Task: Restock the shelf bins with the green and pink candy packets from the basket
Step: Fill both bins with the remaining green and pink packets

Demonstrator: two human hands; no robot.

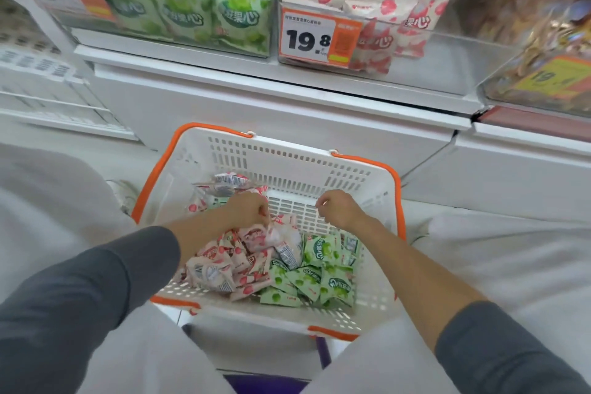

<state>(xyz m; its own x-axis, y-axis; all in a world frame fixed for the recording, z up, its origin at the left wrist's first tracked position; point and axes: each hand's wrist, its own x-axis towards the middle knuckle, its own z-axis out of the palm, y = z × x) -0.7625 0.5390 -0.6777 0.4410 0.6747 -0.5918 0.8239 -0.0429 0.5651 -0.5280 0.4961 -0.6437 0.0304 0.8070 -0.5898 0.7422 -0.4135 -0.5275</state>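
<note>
Directly below a white shelf ledge (287, 86), a white plastic basket (287, 163) with slotted walls and an orange rim holds the loose candy. Pink packets (224, 265), small glossy pillow-shaped sachets printed with red strawberries, lie heaped on the basket's left side. Green packets (323, 278) of the same crinkled film, printed with green fruit, lie on its right, and the two heaps touch in the middle. The far part of the basket floor shows bare lattice. The left hand (248, 209), its dark grey sleeve (96, 281) pushed up the forearm, reaches down onto the pink heap with fingers curled around the topmost pink packets. The right hand (339, 208) hovers near it above the bare lattice, fingers curled into a loose fist with no packet showing in it. Above, two clear hard-plastic bins stand side by side on the shelf. The green bin (192, 9) is packed with upright green packets. The pink bin (383, 3) is partly filled and carries an orange price tag (319, 38) reading 19.8 on its front. A third bin (527, 25) at right holds blurred brown goods
</note>
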